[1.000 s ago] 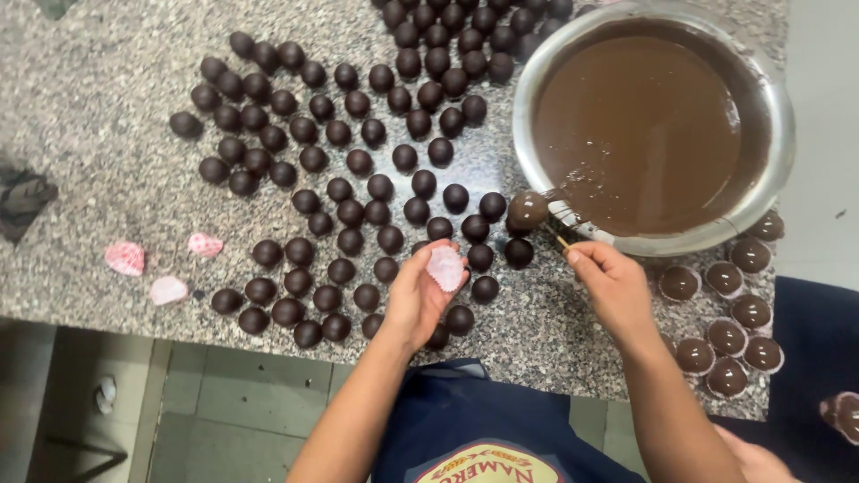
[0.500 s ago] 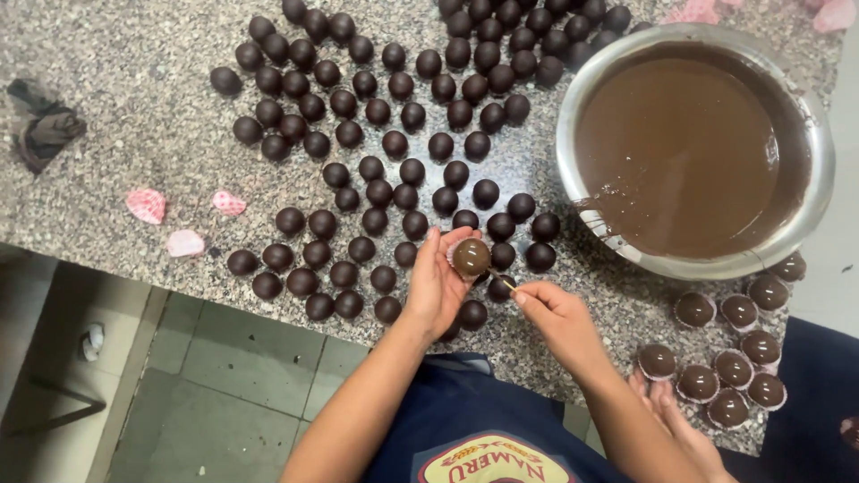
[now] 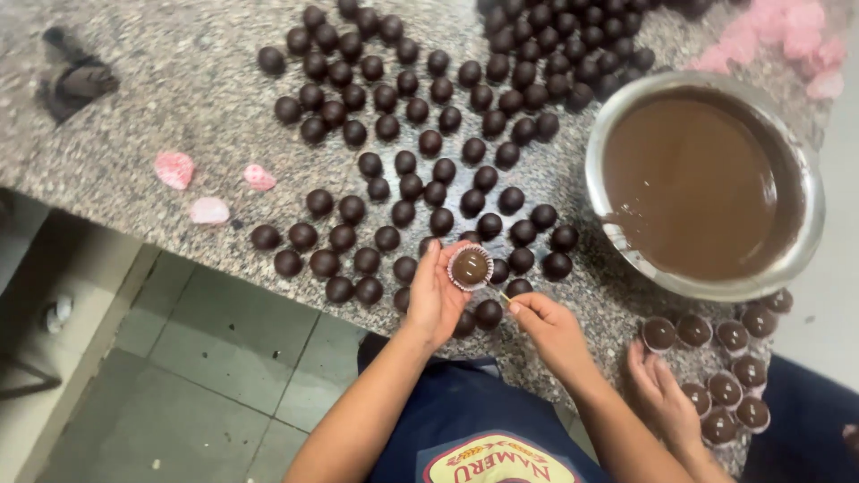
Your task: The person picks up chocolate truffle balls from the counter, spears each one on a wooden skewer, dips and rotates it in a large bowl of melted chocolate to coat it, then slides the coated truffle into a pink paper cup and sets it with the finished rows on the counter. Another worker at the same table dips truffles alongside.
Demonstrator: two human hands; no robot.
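Note:
My left hand (image 3: 436, 300) holds a small pink paper cup with a glossy, freshly dipped chocolate ball (image 3: 470, 266) in it, above the counter's front edge. My right hand (image 3: 552, 326) pinches a thin stick (image 3: 497, 292) whose tip reaches the coated ball. Many dark chocolate balls (image 3: 407, 134) lie spread over the granite counter (image 3: 179, 80). A steel bowl of melted chocolate (image 3: 702, 183) stands at the right.
Several finished balls in paper cups (image 3: 729, 367) sit at the front right, where another person's hand (image 3: 660, 394) rests beside them. Three loose pink cups (image 3: 210, 183) lie at the left, more pink cups (image 3: 769, 40) at the back right. A dark object (image 3: 76, 82) lies far left.
My right hand carried the dipped ball on the stick from the bowl's rim to the pink cup in my left hand. The ball now sits in the cup.

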